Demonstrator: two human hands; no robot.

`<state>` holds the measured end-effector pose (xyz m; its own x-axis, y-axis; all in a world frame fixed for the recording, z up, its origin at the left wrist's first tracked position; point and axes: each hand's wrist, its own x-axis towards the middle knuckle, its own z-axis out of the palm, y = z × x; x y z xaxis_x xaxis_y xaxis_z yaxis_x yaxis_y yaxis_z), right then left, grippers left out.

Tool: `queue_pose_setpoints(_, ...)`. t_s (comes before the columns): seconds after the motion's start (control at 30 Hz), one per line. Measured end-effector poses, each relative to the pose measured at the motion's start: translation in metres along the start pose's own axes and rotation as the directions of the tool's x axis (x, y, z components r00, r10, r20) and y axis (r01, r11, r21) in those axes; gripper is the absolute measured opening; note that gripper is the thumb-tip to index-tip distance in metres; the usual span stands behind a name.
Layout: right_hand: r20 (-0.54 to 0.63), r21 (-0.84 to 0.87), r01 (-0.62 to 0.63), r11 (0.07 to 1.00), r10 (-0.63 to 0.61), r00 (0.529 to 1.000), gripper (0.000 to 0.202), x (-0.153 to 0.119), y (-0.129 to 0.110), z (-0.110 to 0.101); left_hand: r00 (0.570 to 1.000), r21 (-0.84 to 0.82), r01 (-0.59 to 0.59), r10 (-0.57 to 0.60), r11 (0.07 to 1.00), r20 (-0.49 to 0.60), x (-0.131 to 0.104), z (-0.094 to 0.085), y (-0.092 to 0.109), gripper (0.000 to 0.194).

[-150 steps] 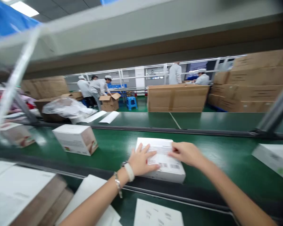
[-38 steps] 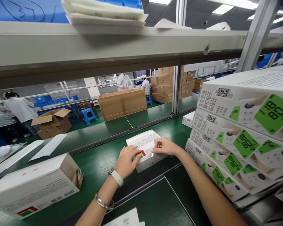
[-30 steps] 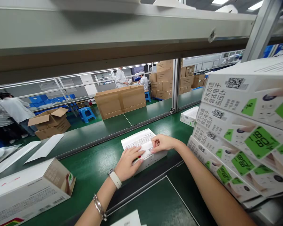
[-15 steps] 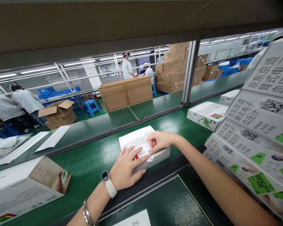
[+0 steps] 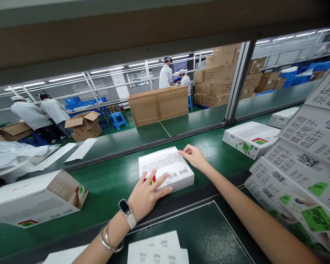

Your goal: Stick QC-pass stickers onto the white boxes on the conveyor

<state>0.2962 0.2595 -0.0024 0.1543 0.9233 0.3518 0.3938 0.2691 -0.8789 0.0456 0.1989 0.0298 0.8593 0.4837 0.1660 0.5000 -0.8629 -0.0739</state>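
Note:
A white printed box (image 5: 165,167) lies flat on the green conveyor belt (image 5: 112,183) in front of me. My left hand (image 5: 147,192) rests on its near left corner, fingers spread over a red, yellow and green sticker (image 5: 153,180). My right hand (image 5: 193,155) touches the box's far right corner with its fingertips, holding nothing. A barcode label (image 5: 178,173) shows on the box's near right side.
A similar box (image 5: 35,200) lies to the left on the belt, two more (image 5: 250,138) to the right. A stack of boxes (image 5: 305,161) leans at my right. Sticker sheets (image 5: 156,251) lie on the near ledge. People in white work behind cardboard cartons (image 5: 159,106).
My right hand has left the near edge of the box, where it pinched at the label, and moved to the far right corner. The left hand stays on the sticker.

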Motion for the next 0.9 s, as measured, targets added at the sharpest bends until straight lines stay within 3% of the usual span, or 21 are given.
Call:
queue_pose_setpoints(0.07, -0.108, 0.154, -0.101, 0.983, 0.118, 0.987, 0.035, -0.004, 0.004, 0.012, 0.999, -0.207, 0.034, -0.031, 0.978, 0.018, -0.016, -0.005, -0.008, 0.038)
queue_pose_setpoints(0.13, -0.185, 0.325, -0.211, 0.922, 0.281, 0.942, 0.037, -0.005, 0.008, 0.025, 0.977, -0.497, 0.159, -0.207, 0.853, -0.044, -0.027, -0.007, -0.019, 0.025)
queue_pose_setpoints(0.17, -0.202, 0.394, -0.25, 0.885, 0.349, 0.915, 0.038, -0.004, 0.009, 0.032, 0.924, -0.664, 0.228, -0.372, 0.713, -0.083, -0.029, -0.006, -0.025, 0.024)
queue_pose_setpoints(0.23, -0.203, 0.471, -0.293, 0.832, 0.425, 0.882, 0.039, 0.0, 0.011, 0.046, 0.728, -0.91, 0.253, -0.684, 0.327, -0.044, -0.027, 0.002, -0.037, 0.033)
queue_pose_setpoints(0.27, -0.19, 0.486, -0.302, 0.82, 0.436, 0.88, 0.039, 0.002, 0.011, 0.053, 0.642, -0.964, 0.217, -0.766, 0.152, 0.024, -0.024, 0.007, -0.042, 0.039)
queue_pose_setpoints(0.3, -0.17, 0.493, -0.309, 0.813, 0.439, 0.882, 0.04, 0.005, 0.01, 0.059, 0.615, -0.98, 0.195, -0.784, 0.045, 0.086, -0.02, 0.013, -0.046, 0.044)
queue_pose_setpoints(0.37, -0.129, 0.51, -0.328, 0.795, 0.448, 0.885, 0.04, 0.01, 0.004, 0.069, 0.634, -0.983, 0.179, -0.759, -0.039, 0.146, -0.012, 0.021, -0.053, 0.049)
queue_pose_setpoints(0.43, -0.123, 0.565, -0.315, 0.763, 0.455, 0.882, 0.04, 0.013, -0.007, 0.073, 0.664, -0.993, 0.115, -0.742, -0.024, 0.094, -0.009, 0.021, -0.058, 0.057)
queue_pose_setpoints(0.5, -0.143, 0.661, -0.249, 0.707, 0.445, 0.884, 0.039, 0.014, -0.024, 0.073, 0.673, -0.997, 0.013, -0.738, 0.07, -0.043, -0.011, 0.016, -0.06, 0.068)
queue_pose_setpoints(0.57, -0.162, 0.752, -0.148, 0.642, 0.399, 0.903, 0.038, 0.011, -0.043, 0.07, 0.636, -0.964, -0.029, -0.739, 0.266, -0.223, -0.018, 0.007, -0.06, 0.076)
queue_pose_setpoints(0.67, -0.174, 0.795, -0.047, 0.605, 0.302, 0.937, 0.039, 0.001, -0.068, 0.064, 0.566, -0.848, 0.084, -0.726, 0.523, -0.391, -0.035, -0.005, -0.057, 0.082)
queue_pose_setpoints(0.8, -0.318, 0.68, 0.056, 0.731, 0.226, 0.921, 0.037, -0.032, -0.092, 0.043, 0.575, -0.63, 0.321, -0.674, 0.707, -0.464, -0.064, -0.022, -0.052, 0.06)
queue_pose_setpoints(0.87, -0.389, 0.506, 0.105, 0.856, 0.118, 0.914, 0.033, -0.06, -0.101, 0.027, 0.575, -0.449, 0.42, -0.614, 0.789, -0.541, -0.077, -0.032, -0.043, 0.047)
queue_pose_setpoints(0.9, -0.362, 0.385, 0.107, 0.917, 0.044, 0.931, 0.031, -0.077, -0.104, 0.02, 0.577, -0.364, 0.449, -0.576, 0.816, -0.58, -0.082, -0.036, -0.035, 0.043)
